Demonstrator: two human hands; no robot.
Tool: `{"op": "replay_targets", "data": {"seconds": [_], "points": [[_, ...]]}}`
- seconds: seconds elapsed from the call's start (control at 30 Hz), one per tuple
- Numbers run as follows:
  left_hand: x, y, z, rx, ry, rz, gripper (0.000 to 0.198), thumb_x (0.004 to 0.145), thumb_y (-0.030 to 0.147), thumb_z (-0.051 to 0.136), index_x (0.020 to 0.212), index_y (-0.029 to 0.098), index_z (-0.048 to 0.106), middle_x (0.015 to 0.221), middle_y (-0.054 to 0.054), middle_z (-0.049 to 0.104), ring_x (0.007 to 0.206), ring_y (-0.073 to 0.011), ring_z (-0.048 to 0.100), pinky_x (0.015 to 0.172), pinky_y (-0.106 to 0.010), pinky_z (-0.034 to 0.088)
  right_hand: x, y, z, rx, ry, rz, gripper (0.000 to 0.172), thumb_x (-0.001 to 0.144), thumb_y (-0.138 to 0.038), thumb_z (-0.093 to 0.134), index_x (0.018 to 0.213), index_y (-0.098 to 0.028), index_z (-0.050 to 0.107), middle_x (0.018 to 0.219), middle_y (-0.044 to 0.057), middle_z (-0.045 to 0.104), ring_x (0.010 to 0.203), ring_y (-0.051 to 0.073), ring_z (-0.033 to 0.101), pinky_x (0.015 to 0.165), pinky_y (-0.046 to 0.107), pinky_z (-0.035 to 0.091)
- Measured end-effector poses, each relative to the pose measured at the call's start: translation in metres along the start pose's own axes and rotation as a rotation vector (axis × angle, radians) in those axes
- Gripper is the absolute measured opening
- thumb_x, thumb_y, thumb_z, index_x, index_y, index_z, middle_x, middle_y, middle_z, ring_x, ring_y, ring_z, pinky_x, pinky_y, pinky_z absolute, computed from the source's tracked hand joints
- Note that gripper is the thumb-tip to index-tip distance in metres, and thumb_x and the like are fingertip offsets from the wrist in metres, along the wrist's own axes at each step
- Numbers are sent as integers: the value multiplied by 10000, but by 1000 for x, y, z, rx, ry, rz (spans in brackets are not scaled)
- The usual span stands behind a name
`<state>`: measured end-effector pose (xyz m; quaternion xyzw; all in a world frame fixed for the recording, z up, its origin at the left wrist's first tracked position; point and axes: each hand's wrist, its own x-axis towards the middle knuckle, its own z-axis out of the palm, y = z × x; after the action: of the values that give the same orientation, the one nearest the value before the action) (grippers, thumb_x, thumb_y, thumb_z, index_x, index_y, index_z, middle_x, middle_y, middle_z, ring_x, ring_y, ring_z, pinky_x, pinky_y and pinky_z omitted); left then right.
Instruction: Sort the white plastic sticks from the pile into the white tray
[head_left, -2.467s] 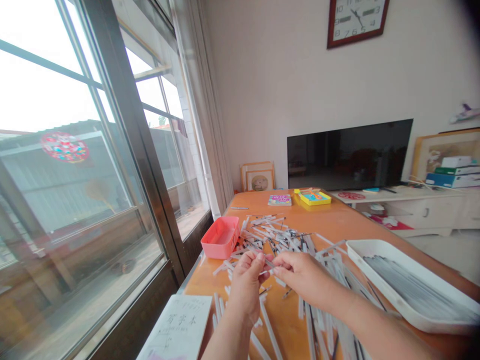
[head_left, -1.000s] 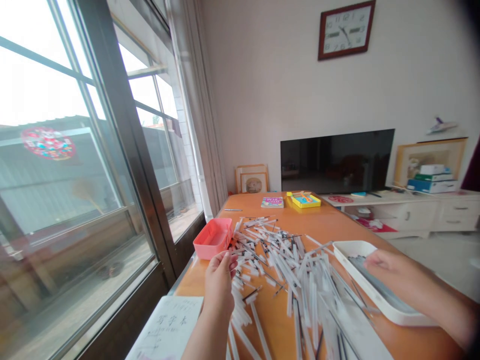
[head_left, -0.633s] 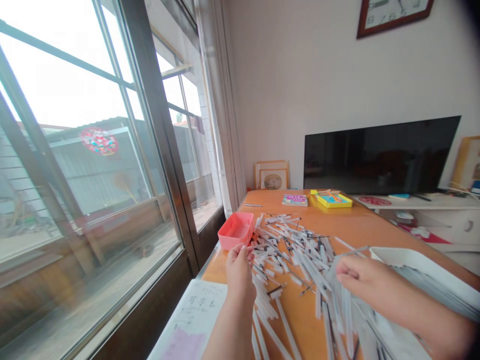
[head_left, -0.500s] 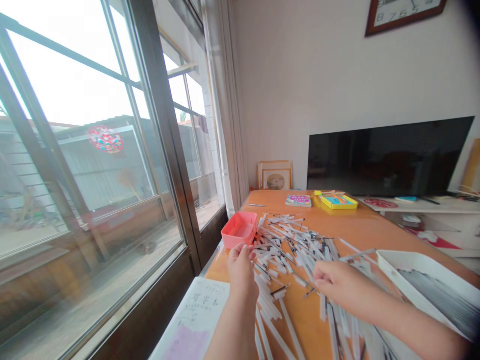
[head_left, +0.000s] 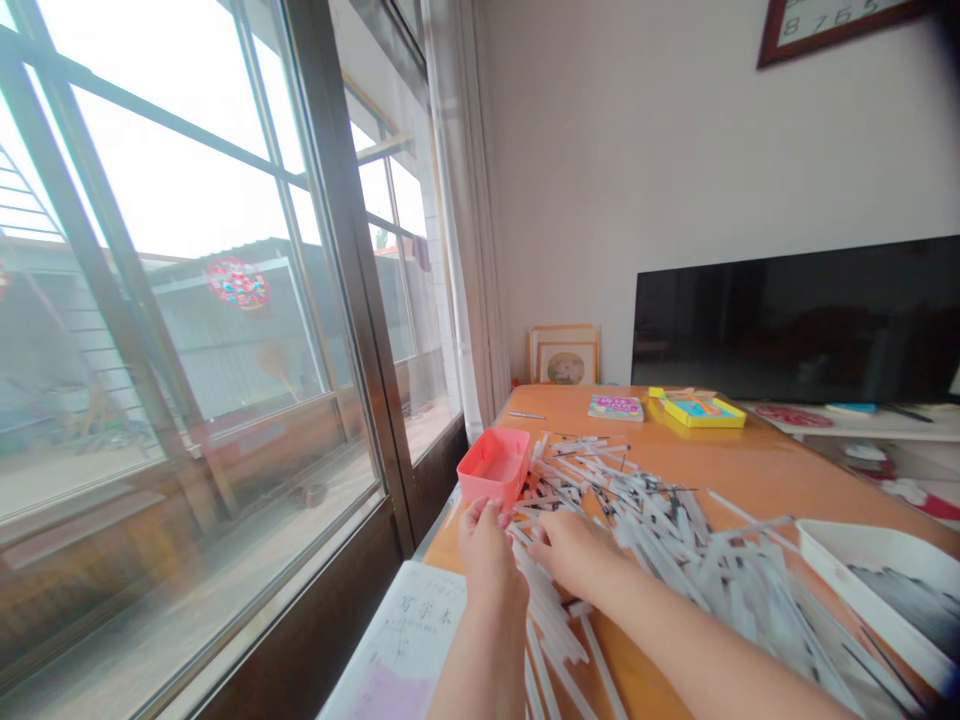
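Note:
My left hand (head_left: 486,545) is closed in a pinch just in front of a pink plastic basket (head_left: 495,470); whatever sits between its fingertips is too small to make out. Close to its right, my right hand (head_left: 570,548) has its fingers curled, their tips partly hidden, over the near-left part of a heap. That heap consists of slim whitish plastic tubes (head_left: 652,520), mixed with thin black pieces. More long tubes (head_left: 551,625) lie between my forearms. Beyond my right arm, a white tray (head_left: 832,535) holds a mass of thin dark sticks (head_left: 915,600).
A notebook (head_left: 409,620) lies at the table's left edge beside the window (head_left: 225,450). Farther back on the orange table (head_left: 555,405) are a pen (head_left: 527,415), a colourful booklet (head_left: 615,407) and a yellow box (head_left: 705,412). A television (head_left: 795,320) stands behind.
My right hand has moved left from the middle of the heap to beside my left hand. My left hand stays near the basket. The whole view has shifted slightly.

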<state>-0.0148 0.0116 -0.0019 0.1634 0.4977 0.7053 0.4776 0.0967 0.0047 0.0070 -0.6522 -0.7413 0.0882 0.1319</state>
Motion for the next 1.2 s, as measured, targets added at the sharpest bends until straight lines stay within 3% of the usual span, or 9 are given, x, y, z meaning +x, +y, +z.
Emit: {"op": "replay_targets", "data": {"seconds": [0.23,0.6,0.77,0.93,1.2], "points": [[6,-2,-1,11,32,-4,348,733,229,675,1069,199,590,936,-53,671,825,-162,667,568,-219,367,14,-1,8,-79,-53,73,265,795,-326,614,958,-189,771,989,158,776,934,328,726,718,356,489],[1,-9,2,73,-4,-34,322,746,264,668,1052,195,597,963,-59,680,823,-153,648,614,-234,380,9,19,9,-160,-42,74,235,780,-264,626,957,-197,765,987,134,780,934,309,724,728,342,497],[-5,-12,3,130,-43,-48,278,752,262,648,1017,196,600,879,-30,651,726,-129,592,603,-236,371,4,28,10,-157,3,65,202,775,-210,623,932,-202,751,969,123,774,922,285,716,700,310,462],[-11,-19,6,189,-114,-62,212,744,244,641,946,195,595,843,-17,624,713,-124,573,608,-235,391,1,41,11,-96,47,59,152,784,-263,617,872,-201,725,879,111,759,813,267,701,621,295,387],[-20,-33,9,281,-330,-59,225,723,292,719,892,165,641,791,-24,611,622,-111,527,550,-229,347,-12,59,9,161,91,2,156,821,-321,559,727,-206,607,635,-20,623,603,132,541,539,239,300]]}}
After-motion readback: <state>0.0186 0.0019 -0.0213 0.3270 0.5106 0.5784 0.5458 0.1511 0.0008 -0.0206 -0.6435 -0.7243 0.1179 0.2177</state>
